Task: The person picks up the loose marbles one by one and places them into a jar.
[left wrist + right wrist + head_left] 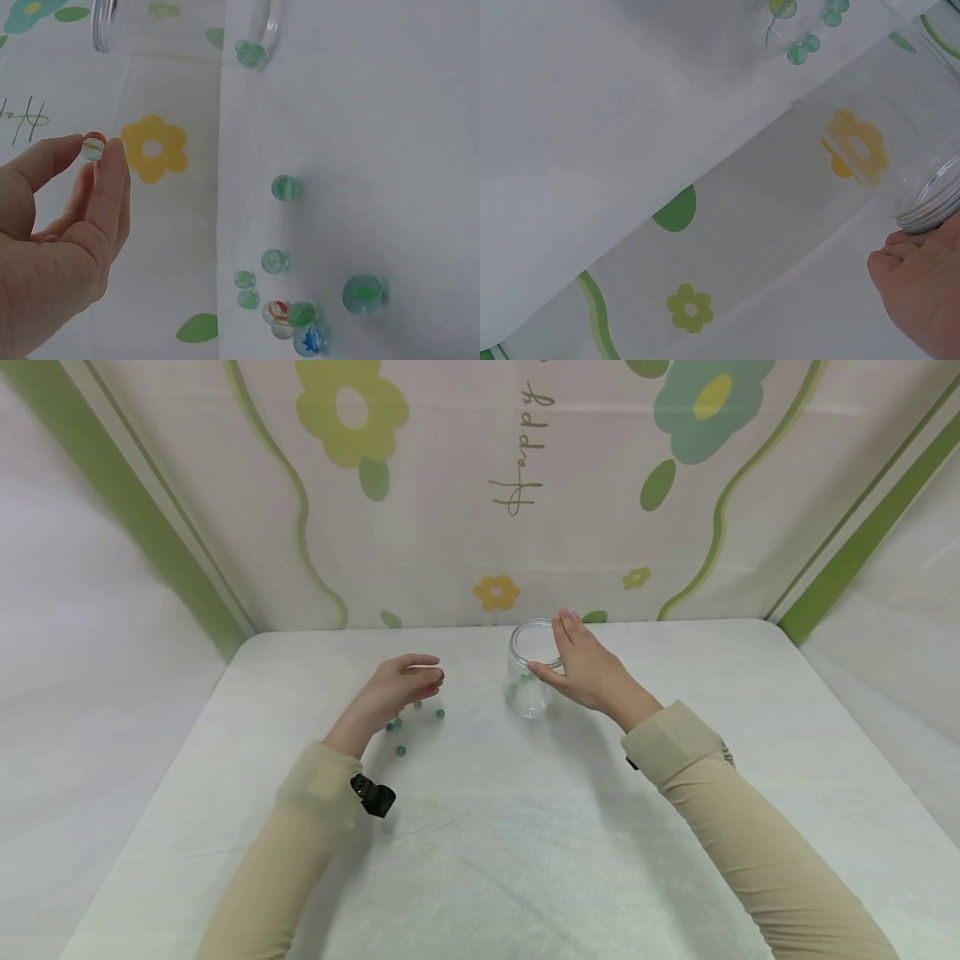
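My left hand (401, 689) is raised over the left part of the table, near a group of loose marbles (398, 723). Between its thumb and fingertips it pinches a clear marble with red and yellow swirls (93, 147). To the right, a clear glass jar (525, 697) stands upright and lidless, with several green marbles (797, 55) at its bottom. My right hand (592, 672) holds the jar at its rim, thumb at the front and fingers along the right side.
Several more marbles lie loose on the white table (510, 827), mostly green, one with a blue swirl (310, 341). Behind the jar rises a patterned curtain (435, 527) at the table's back edge. White cloth walls (90, 568) flank both sides.
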Tool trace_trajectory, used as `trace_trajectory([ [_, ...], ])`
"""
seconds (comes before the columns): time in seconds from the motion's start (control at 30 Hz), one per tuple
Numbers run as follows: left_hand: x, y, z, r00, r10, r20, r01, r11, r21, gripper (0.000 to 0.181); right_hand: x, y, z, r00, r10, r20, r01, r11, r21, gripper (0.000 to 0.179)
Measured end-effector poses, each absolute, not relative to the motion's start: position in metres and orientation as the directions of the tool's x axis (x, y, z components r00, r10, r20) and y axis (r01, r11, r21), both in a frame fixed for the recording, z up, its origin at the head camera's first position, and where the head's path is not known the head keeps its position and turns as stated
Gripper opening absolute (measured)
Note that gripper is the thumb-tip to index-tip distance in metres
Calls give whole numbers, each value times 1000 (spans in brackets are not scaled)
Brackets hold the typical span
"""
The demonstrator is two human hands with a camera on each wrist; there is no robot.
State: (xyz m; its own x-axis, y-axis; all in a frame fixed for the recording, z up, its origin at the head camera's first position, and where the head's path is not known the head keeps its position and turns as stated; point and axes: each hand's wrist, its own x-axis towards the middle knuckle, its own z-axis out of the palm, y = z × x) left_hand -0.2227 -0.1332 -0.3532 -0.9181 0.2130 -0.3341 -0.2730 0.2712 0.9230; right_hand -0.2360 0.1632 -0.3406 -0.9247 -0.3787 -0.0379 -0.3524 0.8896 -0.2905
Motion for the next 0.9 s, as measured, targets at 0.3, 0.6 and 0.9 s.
trace_trajectory([
  [0.3, -227, -102, -339, -934, 216, -285, -259, 141, 955, 44, -236, 162, -340, -926, -377, -34, -354, 893, -280, 88],
  [0.6, -232, -71, -330, -954, 181, -239, -230, 70, 971, 40, -237, 163, -340, -928, -370, -42, -345, 897, -276, 88],
  [0.9, -237, -48, -327, -965, 168, -201, -200, 23, 979, 40, -238, 164, -340, -930, -363, -52, -334, 899, -284, 89],
])
